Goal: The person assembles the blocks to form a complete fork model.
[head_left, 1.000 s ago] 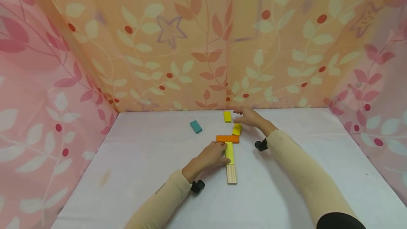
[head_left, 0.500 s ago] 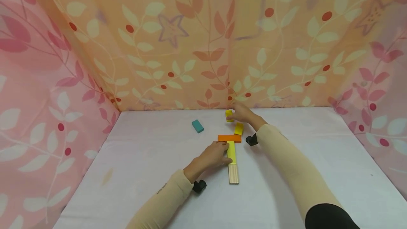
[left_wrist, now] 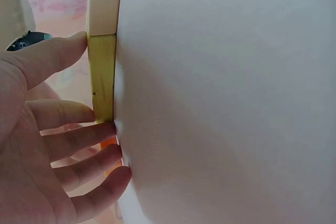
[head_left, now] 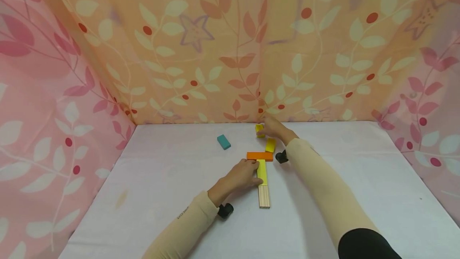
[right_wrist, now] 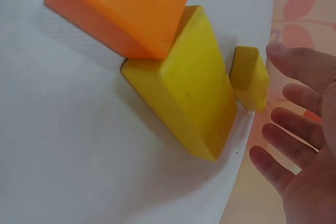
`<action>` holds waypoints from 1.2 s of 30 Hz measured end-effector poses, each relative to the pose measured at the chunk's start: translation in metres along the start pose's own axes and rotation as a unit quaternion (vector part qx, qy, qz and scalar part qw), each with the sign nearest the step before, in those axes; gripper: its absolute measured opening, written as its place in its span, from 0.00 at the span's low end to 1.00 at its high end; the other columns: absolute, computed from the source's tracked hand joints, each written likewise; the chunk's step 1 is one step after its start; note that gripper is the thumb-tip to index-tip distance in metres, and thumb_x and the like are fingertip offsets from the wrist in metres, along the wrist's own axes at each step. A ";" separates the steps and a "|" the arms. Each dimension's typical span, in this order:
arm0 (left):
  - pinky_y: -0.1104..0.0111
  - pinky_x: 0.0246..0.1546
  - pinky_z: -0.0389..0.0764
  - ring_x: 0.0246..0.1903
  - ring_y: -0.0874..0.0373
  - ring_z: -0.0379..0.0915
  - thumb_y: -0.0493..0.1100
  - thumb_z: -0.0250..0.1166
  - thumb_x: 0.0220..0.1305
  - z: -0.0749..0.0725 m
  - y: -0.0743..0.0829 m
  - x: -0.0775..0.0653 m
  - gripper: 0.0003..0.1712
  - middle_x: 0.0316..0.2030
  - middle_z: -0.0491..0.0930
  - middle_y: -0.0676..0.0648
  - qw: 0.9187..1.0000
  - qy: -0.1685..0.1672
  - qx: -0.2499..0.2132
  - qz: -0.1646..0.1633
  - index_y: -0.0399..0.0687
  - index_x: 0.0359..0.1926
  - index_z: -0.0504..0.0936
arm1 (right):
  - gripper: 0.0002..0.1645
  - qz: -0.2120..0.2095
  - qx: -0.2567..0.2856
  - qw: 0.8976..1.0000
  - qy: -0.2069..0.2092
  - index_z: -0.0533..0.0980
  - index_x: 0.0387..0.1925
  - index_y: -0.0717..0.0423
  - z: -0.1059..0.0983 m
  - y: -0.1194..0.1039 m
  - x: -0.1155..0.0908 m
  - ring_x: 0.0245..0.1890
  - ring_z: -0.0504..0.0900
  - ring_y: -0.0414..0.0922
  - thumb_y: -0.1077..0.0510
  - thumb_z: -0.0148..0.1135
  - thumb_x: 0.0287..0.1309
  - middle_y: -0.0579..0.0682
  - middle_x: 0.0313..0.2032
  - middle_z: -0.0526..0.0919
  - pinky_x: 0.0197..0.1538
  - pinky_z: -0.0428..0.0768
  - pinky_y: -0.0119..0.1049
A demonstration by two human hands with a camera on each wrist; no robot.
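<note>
My left hand rests against the left side of a long light-yellow block. In the left wrist view its thumb touches near the joint with a plain wooden block, and the relaxed fingers reach toward an orange block. My right hand is at the small far yellow block, covering its right part. Seen from the right wrist, thumb and fingers are spread beside that block, apparently touching its edge. Another yellow block lies nearer, against the orange block.
A teal block lies to the left on the white tabletop. Patterned cloth hangs at the back and both sides, meeting the table's far edge just behind the far yellow block.
My right hand has moved left, from beside the far yellow block to over its right part. The left hand stays at the light-yellow block. The head view has shifted slightly.
</note>
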State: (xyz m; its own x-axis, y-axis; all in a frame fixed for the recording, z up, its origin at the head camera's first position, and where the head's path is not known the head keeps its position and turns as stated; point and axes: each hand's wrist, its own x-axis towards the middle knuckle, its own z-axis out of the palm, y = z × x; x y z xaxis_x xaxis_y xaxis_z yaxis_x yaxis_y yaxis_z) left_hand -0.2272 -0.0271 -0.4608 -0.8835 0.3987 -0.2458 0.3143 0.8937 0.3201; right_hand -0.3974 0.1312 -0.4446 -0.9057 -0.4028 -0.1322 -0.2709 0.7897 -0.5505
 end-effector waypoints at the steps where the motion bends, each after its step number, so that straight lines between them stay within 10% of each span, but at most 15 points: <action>1: 0.61 0.65 0.71 0.60 0.53 0.69 0.58 0.69 0.59 0.000 0.000 0.000 0.37 0.64 0.74 0.49 1.000 0.001 0.001 0.001 0.47 0.66 0.73 | 0.29 0.001 0.001 1.000 -0.002 0.74 0.59 0.61 0.001 0.001 0.000 0.57 0.68 0.54 0.56 0.70 0.56 0.56 0.60 0.67 0.68 0.70 0.49; 11: 0.61 0.65 0.71 0.60 0.53 0.68 0.59 0.68 0.59 0.002 0.001 0.001 0.37 0.65 0.73 0.49 1.000 0.003 0.008 0.002 0.49 0.66 0.72 | 0.30 -0.026 -0.025 0.999 -0.010 0.75 0.57 0.65 0.002 0.007 0.003 0.46 0.70 0.52 0.56 0.71 0.55 0.58 0.48 0.71 0.53 0.75 0.42; 36: 0.61 0.65 0.71 0.61 0.53 0.68 0.59 0.68 0.59 0.001 -0.001 0.000 0.38 0.65 0.73 0.49 1.000 0.001 -0.001 -0.004 0.48 0.67 0.72 | 0.29 0.000 -0.011 1.000 -0.019 0.76 0.57 0.65 0.005 0.005 0.008 0.52 0.69 0.53 0.57 0.71 0.55 0.58 0.56 0.72 0.63 0.73 0.46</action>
State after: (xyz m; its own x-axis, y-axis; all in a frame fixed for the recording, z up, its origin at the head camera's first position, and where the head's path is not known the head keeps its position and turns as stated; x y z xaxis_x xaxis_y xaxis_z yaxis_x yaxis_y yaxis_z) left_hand -0.2268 -0.0279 -0.4619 -0.8864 0.3913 -0.2472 0.3068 0.8966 0.3192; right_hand -0.4047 0.1295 -0.4525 -0.8931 -0.4194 -0.1629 -0.2782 0.7993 -0.5327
